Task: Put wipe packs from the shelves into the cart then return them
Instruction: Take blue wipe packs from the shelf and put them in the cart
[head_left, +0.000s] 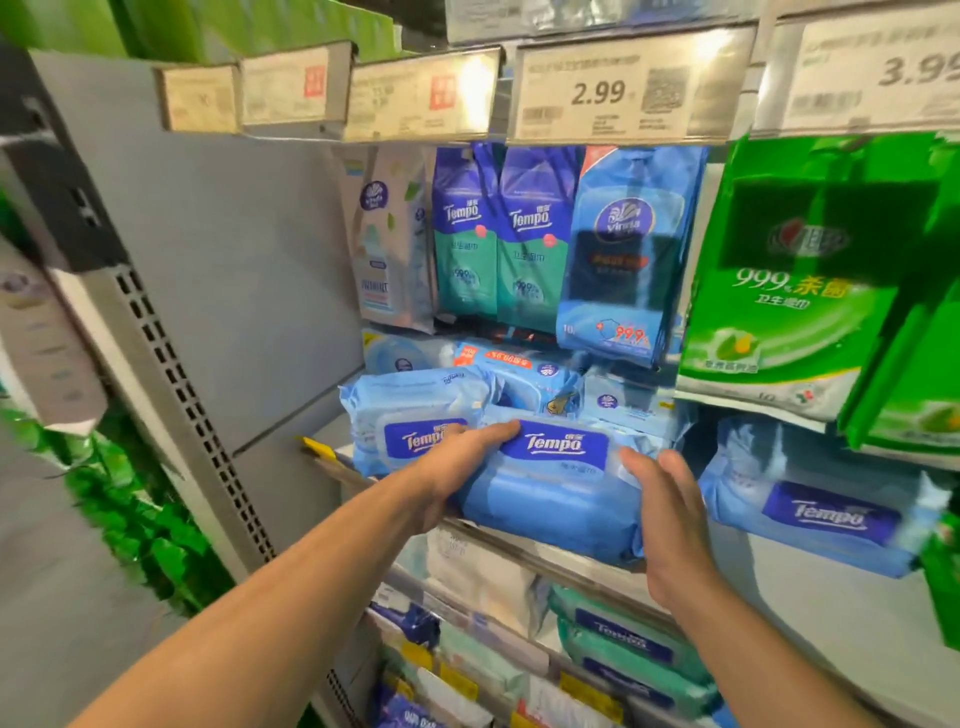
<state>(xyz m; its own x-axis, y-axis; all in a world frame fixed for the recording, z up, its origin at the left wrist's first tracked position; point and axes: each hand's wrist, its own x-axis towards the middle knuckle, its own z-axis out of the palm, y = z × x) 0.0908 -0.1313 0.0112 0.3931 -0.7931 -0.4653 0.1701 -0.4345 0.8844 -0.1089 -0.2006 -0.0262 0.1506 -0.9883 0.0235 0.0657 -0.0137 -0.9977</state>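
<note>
Two flat hands, left hand (457, 470) and right hand (670, 512), bracket my soft, squashy Tempo wipe pack (550, 499); I'd grip its ends.

Grey metal shelving upright (171, 364), perforated, is standing left; price label strip (597, 93) above is catching glare from overhead light.

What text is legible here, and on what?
"Tempo": blue pack between left hand and right hand
"Tempo": pack at its left
"Tempo": pack at its right
"Tempo": two hanging blue-green pouches
"99.9": hanging blue pouch
"999": green pack
"2.99": price tag
"3.9", cut off: right tag
Other tags, small print: blurred.
</note>
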